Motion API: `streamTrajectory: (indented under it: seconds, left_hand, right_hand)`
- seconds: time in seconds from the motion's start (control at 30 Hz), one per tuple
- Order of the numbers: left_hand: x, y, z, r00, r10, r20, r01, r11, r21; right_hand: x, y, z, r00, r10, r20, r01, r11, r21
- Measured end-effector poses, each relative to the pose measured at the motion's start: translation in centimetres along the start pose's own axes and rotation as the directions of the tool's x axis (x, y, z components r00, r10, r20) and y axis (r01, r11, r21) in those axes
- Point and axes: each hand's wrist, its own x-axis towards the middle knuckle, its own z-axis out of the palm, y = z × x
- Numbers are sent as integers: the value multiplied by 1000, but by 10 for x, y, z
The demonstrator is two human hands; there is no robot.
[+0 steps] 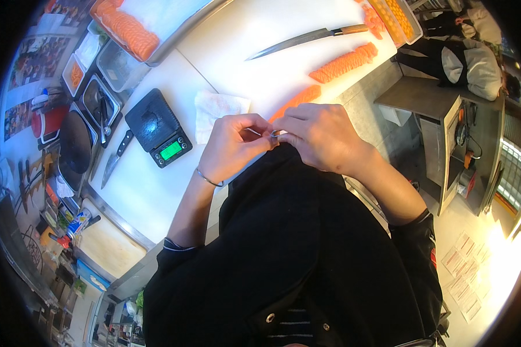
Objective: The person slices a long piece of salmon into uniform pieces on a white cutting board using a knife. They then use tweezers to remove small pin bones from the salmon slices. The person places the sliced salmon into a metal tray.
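Note:
My left hand [239,141], with a dark bangle at its wrist, meets my right hand [321,134] fingertip to fingertip in front of my black top. Both pinch at a small shiny thing [276,133], too small and covered to name. Just beyond my fingers lies a salmon fillet piece [298,100], partly hidden by my right hand. A row of sliced salmon [344,63] lies farther along the white cutting board [247,30]. Beyond my left hand is a folded white cloth [219,108]. Left of it stands a black digital scale [156,126] with a lit green display.
A long knife [308,39] with a wooden handle lies across the board. A smaller black-handled knife [117,158] rests left of the scale. At the far side is a metal tray [186,28] holding salmon slices. Co-workers [456,60] stand at the upper right.

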Motion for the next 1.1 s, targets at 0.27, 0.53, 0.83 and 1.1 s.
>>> streamTrajectory:
  seconds: [0.27,0.53,0.83,1.1]
  left_hand:
    - [5,-13,-4,1000,-5,23,11,968,-249]
    - [14,-19,-3,999,-22,47,35,953,-301]
    - [22,-10,6,999,4,53,12,953,-303]
    - [26,-9,10,998,18,66,3,950,-314]
  right_hand:
    - [5,7,6,995,58,-83,-44,985,165]
    - [3,19,11,986,149,-70,-112,921,373]
    - [-9,32,11,953,287,92,-276,708,651]
    - [-18,45,20,936,305,179,-297,403,866]
